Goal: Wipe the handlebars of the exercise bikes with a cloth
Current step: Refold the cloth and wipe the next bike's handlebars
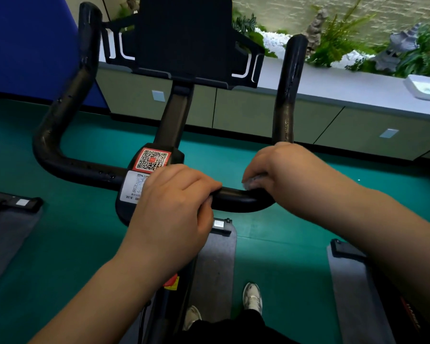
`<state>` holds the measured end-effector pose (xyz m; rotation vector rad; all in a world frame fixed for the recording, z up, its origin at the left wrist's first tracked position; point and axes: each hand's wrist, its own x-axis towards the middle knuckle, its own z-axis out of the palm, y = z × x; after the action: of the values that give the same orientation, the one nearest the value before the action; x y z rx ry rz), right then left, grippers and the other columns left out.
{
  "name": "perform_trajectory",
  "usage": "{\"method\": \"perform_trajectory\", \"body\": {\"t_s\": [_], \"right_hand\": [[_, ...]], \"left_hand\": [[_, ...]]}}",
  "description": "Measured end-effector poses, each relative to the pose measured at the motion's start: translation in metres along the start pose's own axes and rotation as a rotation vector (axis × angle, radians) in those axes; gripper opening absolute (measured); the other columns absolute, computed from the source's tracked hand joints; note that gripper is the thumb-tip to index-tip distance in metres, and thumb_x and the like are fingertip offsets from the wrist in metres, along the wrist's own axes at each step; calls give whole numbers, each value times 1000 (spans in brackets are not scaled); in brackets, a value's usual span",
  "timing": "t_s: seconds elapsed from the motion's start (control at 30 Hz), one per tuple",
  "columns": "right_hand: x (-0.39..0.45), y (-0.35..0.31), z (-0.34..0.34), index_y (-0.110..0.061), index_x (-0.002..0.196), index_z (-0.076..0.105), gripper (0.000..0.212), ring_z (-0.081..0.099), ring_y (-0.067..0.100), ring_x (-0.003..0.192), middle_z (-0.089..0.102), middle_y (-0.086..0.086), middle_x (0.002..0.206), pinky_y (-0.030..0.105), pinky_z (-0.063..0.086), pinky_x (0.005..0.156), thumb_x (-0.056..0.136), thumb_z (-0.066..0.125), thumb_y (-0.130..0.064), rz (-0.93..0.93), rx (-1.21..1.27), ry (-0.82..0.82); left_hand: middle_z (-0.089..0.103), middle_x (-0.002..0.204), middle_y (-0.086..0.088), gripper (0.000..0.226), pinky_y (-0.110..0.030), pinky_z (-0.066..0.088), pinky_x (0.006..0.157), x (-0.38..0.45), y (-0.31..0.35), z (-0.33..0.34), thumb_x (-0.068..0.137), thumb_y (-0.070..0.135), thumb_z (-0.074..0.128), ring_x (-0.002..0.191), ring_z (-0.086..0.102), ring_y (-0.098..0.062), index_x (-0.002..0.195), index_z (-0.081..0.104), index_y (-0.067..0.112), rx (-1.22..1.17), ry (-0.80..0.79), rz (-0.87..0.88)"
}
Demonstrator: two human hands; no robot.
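Handlebar (67, 167) black, U-shaped, over green floor (233, 155). Left hand (174, 207) curled on its crossbar beside QR sticker (152, 159). Right hand (291, 175) at right bend, fingers closed around grey cloth (255, 181) pressed on bar.

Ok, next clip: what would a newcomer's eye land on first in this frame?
Probably the two bare hands at centre: the left hand grips the black handlebar beside the stem, while the right hand presses a small pale cloth onto the bar's right bend. Next comes the red-framed QR sticker just above the left hand, bright against the teal floor.
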<state>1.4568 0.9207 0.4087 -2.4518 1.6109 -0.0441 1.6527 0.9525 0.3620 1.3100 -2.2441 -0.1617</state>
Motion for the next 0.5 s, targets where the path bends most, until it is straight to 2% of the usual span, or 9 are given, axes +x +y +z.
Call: {"method": "perform_trajectory", "body": {"t_s": [0.1, 0.17, 0.23, 0.3, 0.37, 0.5], "right_hand": [[4, 21, -13, -20, 87, 76, 12, 56, 22, 93, 70, -5, 93, 21, 33, 81, 84, 66, -14, -15, -42, 86], [-1, 29, -10, -16, 83, 77, 8, 56, 18, 88, 72, -4, 88, 14, 31, 78, 80, 72, -12, -34, 48, 228], [-18, 24, 9, -14, 82, 78, 7, 56, 9, 84, 73, -4, 85, 9, 35, 81, 78, 72, -14, -38, 160, 399], [-34, 17, 33, -16, 88, 77, 10, 58, 8, 90, 71, -7, 91, 17, 42, 87, 80, 71, -16, -16, 258, 547], [-37, 25, 41, -15, 93, 76, 13, 60, 15, 94, 69, -6, 96, 25, 45, 88, 81, 72, -14, -7, 288, 611], [-11, 65, 21, -15, 100, 74, 22, 59, 23, 93, 61, -1, 96, 24, 44, 85, 78, 73, -9, 58, 260, 650]], "left_hand": [[66, 91, 6, 21, -30, 35, 89, 2, 0, 1, 82, 18, 55, 92, 57, -19, 95, 71, 17, -5, 8, 3], [65, 90, 6, 20, -31, 36, 87, 5, 2, 2, 83, 21, 54, 91, 57, -19, 92, 71, 18, -14, 18, 5], [66, 91, 7, 20, -32, 36, 87, 8, 4, 4, 84, 24, 53, 91, 56, -18, 93, 71, 19, -24, 23, 10], [66, 92, 8, 21, -35, 39, 84, 13, 10, 7, 85, 27, 53, 91, 56, -19, 94, 71, 20, -33, 6, 14], [65, 91, 9, 23, -38, 41, 79, 19, 16, 11, 85, 30, 53, 88, 56, -20, 94, 71, 21, -36, -23, 14], [65, 86, 10, 31, -37, 43, 75, 32, 29, 19, 85, 42, 48, 84, 57, -19, 94, 72, 24, -31, -93, -12]]}}
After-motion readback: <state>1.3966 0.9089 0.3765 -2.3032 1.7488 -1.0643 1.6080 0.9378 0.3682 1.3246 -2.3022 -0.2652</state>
